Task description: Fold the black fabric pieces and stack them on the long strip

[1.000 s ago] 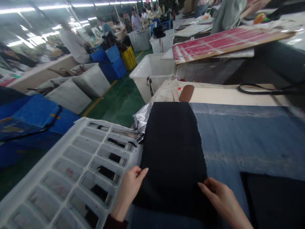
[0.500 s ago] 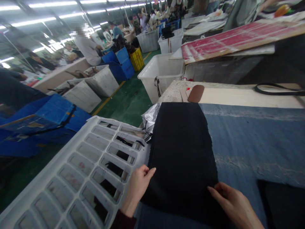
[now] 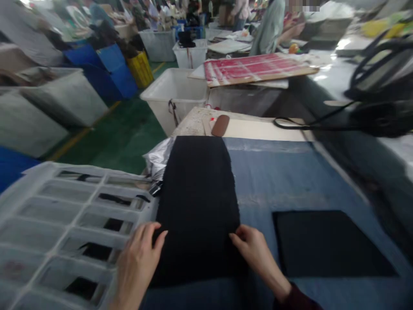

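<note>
A long piece of black fabric lies flat on the blue-grey table cover. Its right edge looks slightly frayed. My left hand is at the fabric's left edge, thumb on top and fingers curled around the side. On the opposite edge, my right hand pinches the fabric between thumb and fingers. To the right lies a second black piece with a slanted side, apart from both hands.
A white plastic rack with slots stands at the left, black scraps showing through. Silver foil is beside the fabric. Farther back are a brown oval piece, a white bin, a red-patterned board and people working.
The view has swung right, bringing the whole second black piece into sight. Both hands stay at the fabric's edges; the left hand's fingers have spread a little.
</note>
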Motion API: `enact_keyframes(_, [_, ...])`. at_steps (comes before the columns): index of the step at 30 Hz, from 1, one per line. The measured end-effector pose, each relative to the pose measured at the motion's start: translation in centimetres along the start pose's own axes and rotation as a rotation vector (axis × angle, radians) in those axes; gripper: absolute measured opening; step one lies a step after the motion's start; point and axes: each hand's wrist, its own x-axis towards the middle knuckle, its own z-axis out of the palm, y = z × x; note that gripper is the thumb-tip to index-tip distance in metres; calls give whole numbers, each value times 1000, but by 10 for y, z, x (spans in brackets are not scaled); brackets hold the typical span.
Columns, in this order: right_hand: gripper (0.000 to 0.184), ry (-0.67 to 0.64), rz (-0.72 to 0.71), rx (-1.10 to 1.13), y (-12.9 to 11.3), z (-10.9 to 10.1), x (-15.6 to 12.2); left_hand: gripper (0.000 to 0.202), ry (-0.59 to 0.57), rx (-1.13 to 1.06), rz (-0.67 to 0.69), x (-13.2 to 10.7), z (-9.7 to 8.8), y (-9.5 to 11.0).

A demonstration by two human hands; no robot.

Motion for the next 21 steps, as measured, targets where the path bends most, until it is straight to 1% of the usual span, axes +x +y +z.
enact_keyframes(1, [21, 15, 16, 13, -4, -2, -2, 26, 54, -49, 115, -2, 3, 2])
enact_keyframes(3, [17, 44, 48, 3, -8, -3, -4, 24, 85, -153, 310, -6, 12, 7])
enact_keyframes(5, [14, 66, 67, -9, -10, -3, -5, 25, 62, -210, 467, -12, 22, 14])
enact_keyframes(7, [13, 75, 70, -9, -11, -4, -8, 27, 25, -208, 565, -18, 30, 20])
enact_keyframes(9, [11, 60, 57, 10, -12, -7, -13, 29, 0, -173, 600, -22, 37, 24])
enact_keyframes(11, [10, 39, 25, 40, -13, -17, -19, 31, -8, -134, 597, -23, 41, 25])
enact_keyframes(12, [10, 47, 5, 38, -11, -25, -23, 32, -8, -124, 595, -23, 42, 25])
enact_keyframes(14, [8, 125, -47, -44, -1, -45, -31, 32, -8, -120, 592, -21, 41, 24])
enact_keyframes(16, [6, 251, -90, -232, 17, -68, -38, 31, -10, -139, 591, -18, 36, 25])
enact_keyframes(18, [3, 344, -108, -437, 40, -88, -43, 30, -10, -164, 585, -15, 29, 29])
enact_keyframes(19, [1, 367, -105, -515, 52, -95, -44, 30, -5, -178, 581, -14, 25, 34])
enact_keyframes(21, [6, 384, -90, -579, 71, -102, -44, 31, -4, -219, 572, -14, 17, 49])
